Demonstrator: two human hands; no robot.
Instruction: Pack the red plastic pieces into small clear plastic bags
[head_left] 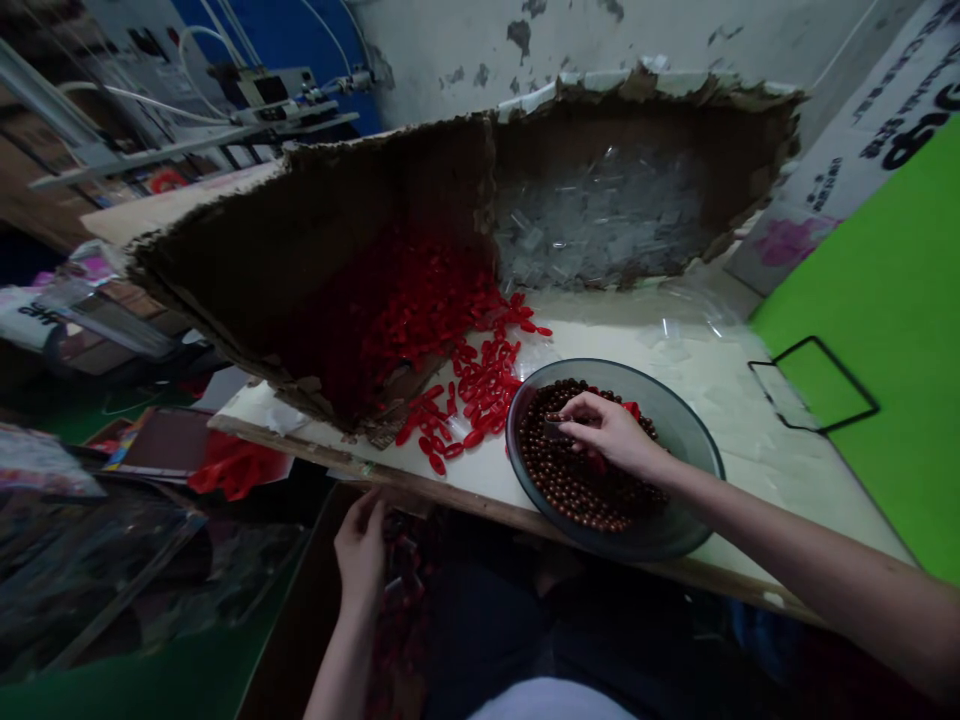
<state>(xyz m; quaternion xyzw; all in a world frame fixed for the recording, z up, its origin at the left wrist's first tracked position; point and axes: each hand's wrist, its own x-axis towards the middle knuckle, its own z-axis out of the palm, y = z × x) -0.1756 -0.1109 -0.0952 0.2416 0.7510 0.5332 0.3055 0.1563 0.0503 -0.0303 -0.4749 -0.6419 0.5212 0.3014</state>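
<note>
Pinching a small clear piece (553, 430) between thumb and fingertips, the right hand (611, 435) reaches over a wide bowl (694, 440); its grip is nearly closed, with the piece poking out just past the fingertips, above the brown beads (592, 510) heaped in the bowl. Bits of red show among those beads, beside and partly under the hand, which hides some of the heap. The forearm crosses the bowl's near right side. The left hand (361, 545) is lower, beyond the front edge of the table (780, 480), its fingers curled over a dark open box (300, 610) in which red and clear pieces (405, 580) lie; whether it has hold of anything, I cannot tell. The table's edge runs between this hand and the bowl. Left of the bowl, loose red ovals (484, 385) spill over the tabletop from a torn cardboard bin (225, 230), whose other compartment, behind the bowl, holds a pile of clear plastic pieces (600, 220). Its ragged walls rise around both piles. At the right stands a bright green panel (900, 300) with a black wire handle (855, 385).
</note>
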